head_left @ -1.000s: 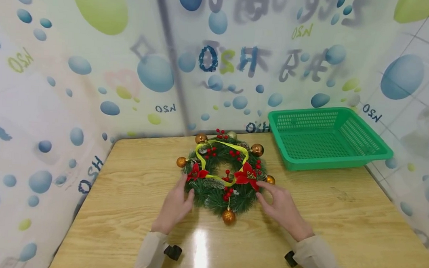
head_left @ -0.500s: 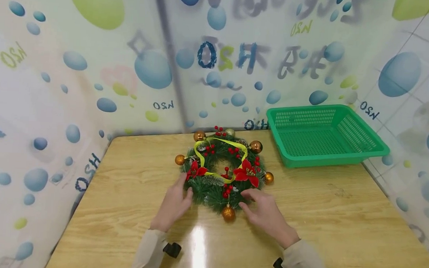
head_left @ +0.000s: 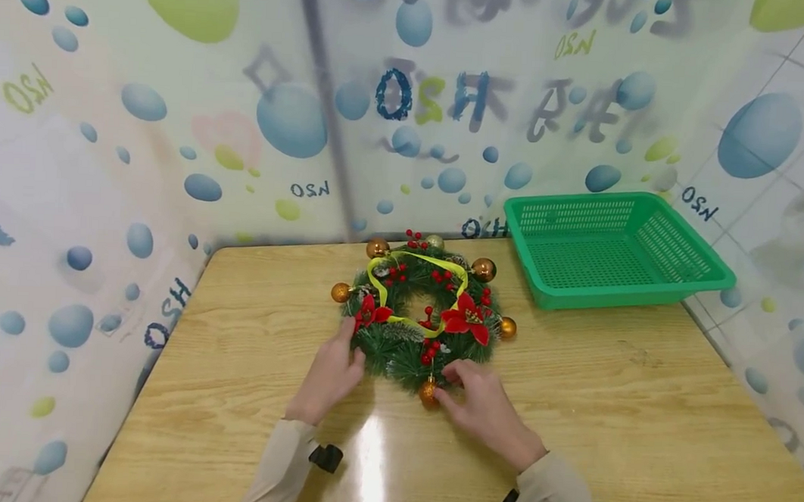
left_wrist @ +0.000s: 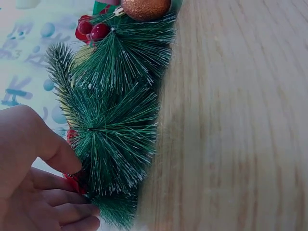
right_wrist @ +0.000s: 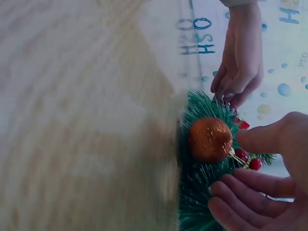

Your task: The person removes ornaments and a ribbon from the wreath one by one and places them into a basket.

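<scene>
A green Christmas wreath [head_left: 386, 350] lies on the wooden table, dressed with red berries, baubles and a yellow ribbon [head_left: 381, 289]. My left hand [head_left: 327, 376] grips its left edge beside a red flower [head_left: 371, 311]; in the left wrist view the thumb and bent fingers meet the green needles. At the front hangs an orange glitter bauble [head_left: 428, 394]. My right hand [right_wrist: 269, 178] is there, thumb right at the bauble's side, the other fingers loosely bent over the needles below it. A second red flower [head_left: 467, 319] sits on the wreath's right side.
A green plastic basket [head_left: 618, 299] stands at the back right of the table [head_left: 232, 363]. Behind it rises a wall [head_left: 353, 150] covering printed with blue and green drops. A copper bauble [head_left: 484, 270] and a gold-orange bauble [head_left: 508, 327] stick out from the wreath's right.
My right hand has left the red flower on the right and moved left and toward me, to the front orange bauble. The left hand stays at the wreath's left edge.
</scene>
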`<state>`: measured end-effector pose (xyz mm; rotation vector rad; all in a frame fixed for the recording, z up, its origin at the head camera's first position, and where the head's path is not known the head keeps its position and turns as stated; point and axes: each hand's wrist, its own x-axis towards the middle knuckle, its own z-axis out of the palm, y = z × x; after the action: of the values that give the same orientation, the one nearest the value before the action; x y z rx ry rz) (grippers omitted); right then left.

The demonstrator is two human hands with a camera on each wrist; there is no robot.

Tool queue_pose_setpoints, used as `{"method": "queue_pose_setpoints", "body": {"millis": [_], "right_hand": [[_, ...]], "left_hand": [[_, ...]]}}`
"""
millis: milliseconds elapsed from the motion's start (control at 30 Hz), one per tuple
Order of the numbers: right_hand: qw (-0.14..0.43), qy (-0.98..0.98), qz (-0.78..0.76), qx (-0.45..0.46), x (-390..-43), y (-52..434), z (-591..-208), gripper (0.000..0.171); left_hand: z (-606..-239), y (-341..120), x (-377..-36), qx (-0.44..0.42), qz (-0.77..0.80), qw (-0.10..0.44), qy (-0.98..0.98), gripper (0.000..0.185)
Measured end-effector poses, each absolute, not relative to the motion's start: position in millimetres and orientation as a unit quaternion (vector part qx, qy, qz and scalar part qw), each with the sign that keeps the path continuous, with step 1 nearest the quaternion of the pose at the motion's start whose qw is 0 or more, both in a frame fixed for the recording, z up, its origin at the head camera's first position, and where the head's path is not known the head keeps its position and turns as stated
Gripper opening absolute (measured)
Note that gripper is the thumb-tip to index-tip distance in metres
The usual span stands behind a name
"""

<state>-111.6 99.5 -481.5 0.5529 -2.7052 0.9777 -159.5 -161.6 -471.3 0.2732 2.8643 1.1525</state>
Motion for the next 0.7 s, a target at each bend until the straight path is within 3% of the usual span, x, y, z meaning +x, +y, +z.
{"method": "queue_pose_setpoints", "body": {"millis": [467,700], "right_hand": [[0.103,-0.933,0.315,0.14,-97.0,79.0,-489.4,0.052],[0.116,-0.934,0.312,0.131,-97.3,73.6,-491.1,0.048]], "left_hand": [[-469.2,-160.0,-160.2,0.09,0.363,0.023,0.927,0.07],[-468.6,-159.1,-159.5,0.083,0.365,0.032,0.927,0.07]]}}
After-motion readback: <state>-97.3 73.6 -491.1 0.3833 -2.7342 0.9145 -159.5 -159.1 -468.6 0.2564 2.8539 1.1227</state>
